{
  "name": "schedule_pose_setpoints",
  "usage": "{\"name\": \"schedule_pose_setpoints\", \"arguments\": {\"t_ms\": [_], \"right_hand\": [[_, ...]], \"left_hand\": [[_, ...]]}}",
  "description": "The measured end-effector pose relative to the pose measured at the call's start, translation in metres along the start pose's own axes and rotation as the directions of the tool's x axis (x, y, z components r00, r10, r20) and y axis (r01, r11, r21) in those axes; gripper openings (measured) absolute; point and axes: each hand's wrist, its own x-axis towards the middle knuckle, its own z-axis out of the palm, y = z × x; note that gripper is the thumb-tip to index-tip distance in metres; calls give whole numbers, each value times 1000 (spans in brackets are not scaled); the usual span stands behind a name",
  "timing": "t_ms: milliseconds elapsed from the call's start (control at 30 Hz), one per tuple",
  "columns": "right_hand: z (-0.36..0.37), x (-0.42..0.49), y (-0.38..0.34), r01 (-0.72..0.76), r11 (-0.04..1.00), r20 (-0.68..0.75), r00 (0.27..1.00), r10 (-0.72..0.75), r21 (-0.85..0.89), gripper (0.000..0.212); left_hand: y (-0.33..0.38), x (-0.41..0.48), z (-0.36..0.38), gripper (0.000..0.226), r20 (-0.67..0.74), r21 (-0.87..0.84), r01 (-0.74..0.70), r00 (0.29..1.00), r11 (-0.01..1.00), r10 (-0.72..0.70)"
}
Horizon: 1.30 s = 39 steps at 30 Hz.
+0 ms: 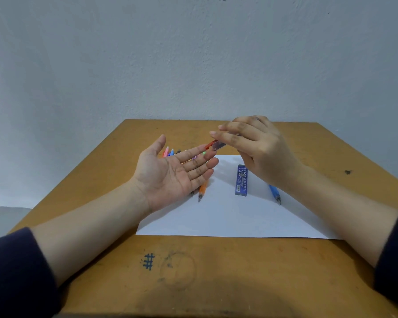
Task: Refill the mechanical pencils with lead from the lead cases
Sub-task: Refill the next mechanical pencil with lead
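1. The left hand lies palm up in the centre of the frame, fully open with its fingers straight and together, and it holds nothing.
2. The right hand, up and to the right of it, grips a lead case between its curled fingers and thumb.
3. The case's long axis slants from upper right to lower left. Its red end points down at the left fingertips; whether they touch cannot be told.
4. Its body looks pale and translucent, mostly hidden by the fingers.
5. A blue lead case lies flat on the white paper, its long axis running up and down the frame.
6. An orange pencil and a blue pencil lie tips toward the bottom of the frame; more pencils lie behind the left hand on the table.
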Motion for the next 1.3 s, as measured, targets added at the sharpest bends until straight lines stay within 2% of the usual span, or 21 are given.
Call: {"name": "schedule_pose_setpoints", "arguments": {"t_ms": [667, 767, 833, 933, 1033, 1167, 1300], "right_hand": [[0, 1, -4, 4, 1000, 4, 1000, -4, 18, 38], [-1, 4, -7, -50, 997, -42, 998, 52, 51, 44], [-2, 5, -6, -69, 996, -58, 996, 73, 57, 43], [-2, 3, -3, -25, 1000, -48, 999, 25, 17, 35], [-1, 4, -5, -85, 993, -55, 994, 90, 83, 42], [1, 0, -1, -15, 999, -28, 999, 16, 29, 37], [1, 2, -3, -36, 996, -51, 998, 40, 78, 44]], "left_hand": [[-2, 2, -1, 75, -21, 24, -13, 1000, 1000, 13], [-2, 2, -1, 75, -17, 21, -8, 1000, 1000, 8], [-1, 2, -2, 77, 0, 15, 0, 1000, 1000, 0], [-1, 2, -2, 80, 46, -5, 16, 999, 1000, -16], [-1, 2, -3, 82, 83, -28, 29, 996, 999, -27], [-2, 1, -3, 84, 119, -56, 40, 992, 998, -33], [-2, 2, -2, 84, 131, -60, 40, 991, 997, -32]]}}
